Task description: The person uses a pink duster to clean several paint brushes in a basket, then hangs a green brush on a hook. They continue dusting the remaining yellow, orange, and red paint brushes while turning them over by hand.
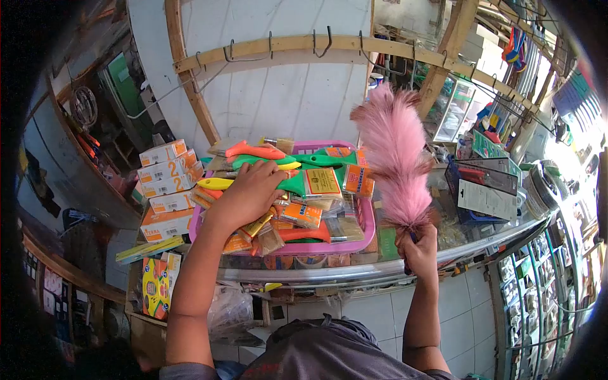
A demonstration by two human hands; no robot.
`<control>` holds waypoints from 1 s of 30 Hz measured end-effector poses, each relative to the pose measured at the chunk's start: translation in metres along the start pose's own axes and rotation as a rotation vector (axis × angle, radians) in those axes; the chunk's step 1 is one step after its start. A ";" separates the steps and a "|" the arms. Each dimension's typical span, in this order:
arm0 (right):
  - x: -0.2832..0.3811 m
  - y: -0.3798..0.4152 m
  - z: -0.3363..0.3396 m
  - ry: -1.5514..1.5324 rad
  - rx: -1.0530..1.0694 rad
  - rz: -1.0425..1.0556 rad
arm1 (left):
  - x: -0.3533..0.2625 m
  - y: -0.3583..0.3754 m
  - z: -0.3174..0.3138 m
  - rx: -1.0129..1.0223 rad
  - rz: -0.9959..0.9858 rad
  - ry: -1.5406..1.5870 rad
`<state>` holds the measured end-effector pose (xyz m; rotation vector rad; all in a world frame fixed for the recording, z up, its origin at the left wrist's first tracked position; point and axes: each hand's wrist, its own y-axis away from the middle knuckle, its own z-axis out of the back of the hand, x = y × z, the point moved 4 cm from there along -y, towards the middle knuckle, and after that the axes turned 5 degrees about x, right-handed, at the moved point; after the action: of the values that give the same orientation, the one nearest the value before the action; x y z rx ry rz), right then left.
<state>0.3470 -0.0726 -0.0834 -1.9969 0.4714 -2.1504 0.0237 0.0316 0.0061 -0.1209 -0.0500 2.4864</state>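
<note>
A pink basket [366,244] on the glass counter is heaped with paintbrushes [301,213] in orange, green and yellow handles, several with printed sleeves. My left hand [252,190] lies over the heap, its fingers curled on a green-handled paintbrush [293,183]; the fingertips are partly hidden. To the right of the basket, my right hand [418,250] is wrapped around the handle of a fluffy pink feather duster [399,152]. The duster stands upright, its brown-tipped plume pointing up and away from me.
White and orange boxes [168,180] are stacked left of the basket. A dark blue tray [478,206] with packaged goods stands at the right. Above the counter runs a wooden beam [291,43] with metal hooks. Racks of small goods [538,304] stand at the lower right.
</note>
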 end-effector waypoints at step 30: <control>0.030 0.038 -0.072 -0.272 0.028 -0.087 | -0.124 0.015 -0.078 -0.074 -0.272 2.203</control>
<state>0.2699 -0.1097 -0.0723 -2.2866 0.3168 -1.8762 0.1205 -0.0548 -0.0637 -2.3511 0.6576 0.9299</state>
